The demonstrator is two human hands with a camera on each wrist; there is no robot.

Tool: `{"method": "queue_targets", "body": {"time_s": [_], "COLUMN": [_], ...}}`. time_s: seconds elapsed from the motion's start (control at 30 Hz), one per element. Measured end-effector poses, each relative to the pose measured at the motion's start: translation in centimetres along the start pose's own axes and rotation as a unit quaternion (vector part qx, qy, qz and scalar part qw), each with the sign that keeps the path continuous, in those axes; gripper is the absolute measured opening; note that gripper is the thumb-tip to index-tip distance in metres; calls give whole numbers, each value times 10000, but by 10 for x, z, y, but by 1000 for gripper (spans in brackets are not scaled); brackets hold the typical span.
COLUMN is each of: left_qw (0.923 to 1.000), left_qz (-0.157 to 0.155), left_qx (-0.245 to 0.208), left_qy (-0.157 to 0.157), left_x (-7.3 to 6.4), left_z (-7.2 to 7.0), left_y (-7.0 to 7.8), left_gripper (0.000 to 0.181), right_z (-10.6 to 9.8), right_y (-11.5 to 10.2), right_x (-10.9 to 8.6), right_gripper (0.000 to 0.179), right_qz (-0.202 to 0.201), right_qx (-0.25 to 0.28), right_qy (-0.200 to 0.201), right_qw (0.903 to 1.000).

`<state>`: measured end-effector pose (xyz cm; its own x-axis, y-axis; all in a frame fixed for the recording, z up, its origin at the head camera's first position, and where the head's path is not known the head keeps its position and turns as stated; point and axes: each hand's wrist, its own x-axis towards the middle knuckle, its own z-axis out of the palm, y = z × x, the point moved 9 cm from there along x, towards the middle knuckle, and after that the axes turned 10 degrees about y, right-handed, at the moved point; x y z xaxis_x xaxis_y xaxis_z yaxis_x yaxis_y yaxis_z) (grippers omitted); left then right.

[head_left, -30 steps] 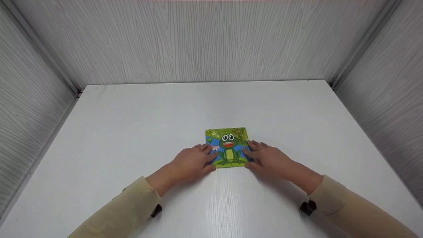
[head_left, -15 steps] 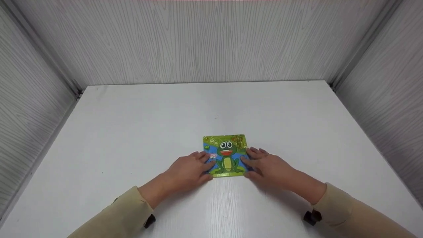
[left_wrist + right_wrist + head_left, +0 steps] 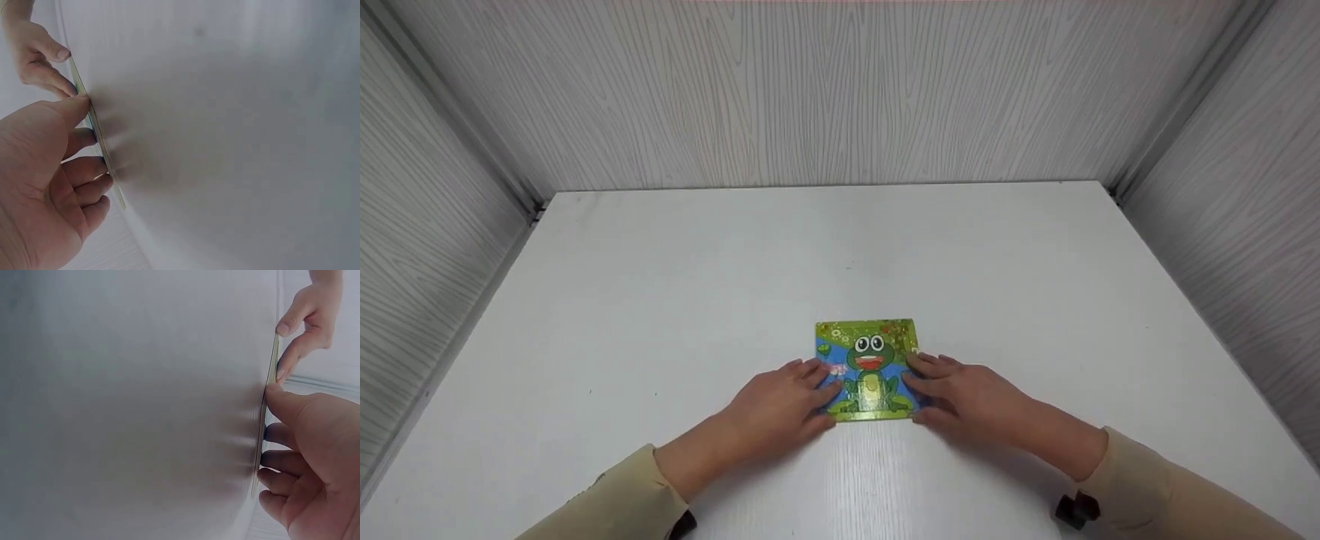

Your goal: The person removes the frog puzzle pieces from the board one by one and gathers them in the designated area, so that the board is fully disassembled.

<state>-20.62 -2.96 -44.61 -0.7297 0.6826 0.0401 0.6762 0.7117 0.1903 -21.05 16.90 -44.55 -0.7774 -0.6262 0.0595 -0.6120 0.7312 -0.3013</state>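
- The white table (image 3: 840, 255) supports everything flat.
- Your frog picture (image 3: 868, 364) lies near the middle, between your hands, probably kept square by matching contact.
- Your left hand (image 3: 774, 405) touches its left edge, your right hand (image 3: 986, 405) its right; both sets of fingers (image 3: 84, 170) loosely extended, gripping nothing (light pressure seems enough).

On my feed the frog panel (image 3: 871, 363) looks smooth and glossy — glare sits on its lower part. I see a smooth tabletop (image 3: 697, 277) with soft sheen, a wood-grained back wall (image 3: 840, 97) — and matt cloth sleeves (image 3: 611, 501).
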Motion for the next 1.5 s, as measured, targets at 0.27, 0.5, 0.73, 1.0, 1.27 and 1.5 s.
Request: {"method": "queue_targets", "body": {"time_s": [0.27, 0.5, 0.73, 1.0, 1.27, 1.5], "left_qw": [9948, 9782, 9619, 9506, 9557, 9597], "left_qz": [152, -174, -290, -577, -567, -410], "left_qx": [-461, -1761, -2637, -3044, -2859, -2740], "left_qy": [892, 1085, 663, -193, -403, -464], "left_x": [32, 84, 128, 147, 149, 150], "left_z": [-30, -37, -24, 0, 8, 7], "left_y": [0, -13, -22, -23, -29, -26], "left_gripper": [37, 37, 55, 60, 56, 53], "right_z": [0, 0, 2, 1, 2, 2], "right_y": [-1, -3, -3, -2, 0, 0], "right_x": [-3, 0, 1, -1, 0, -1], "right_gripper": [62, 61, 62, 61, 62, 61], "right_qz": [-110, -98, -131, -152, -151, -153], "right_qx": [15, 72, 9, 7, -26, -7], "right_qy": [119, 85, 9, 97, 52, 50], "right_qw": [9999, 9999, 9999, 9998, 9999, 9999]}}
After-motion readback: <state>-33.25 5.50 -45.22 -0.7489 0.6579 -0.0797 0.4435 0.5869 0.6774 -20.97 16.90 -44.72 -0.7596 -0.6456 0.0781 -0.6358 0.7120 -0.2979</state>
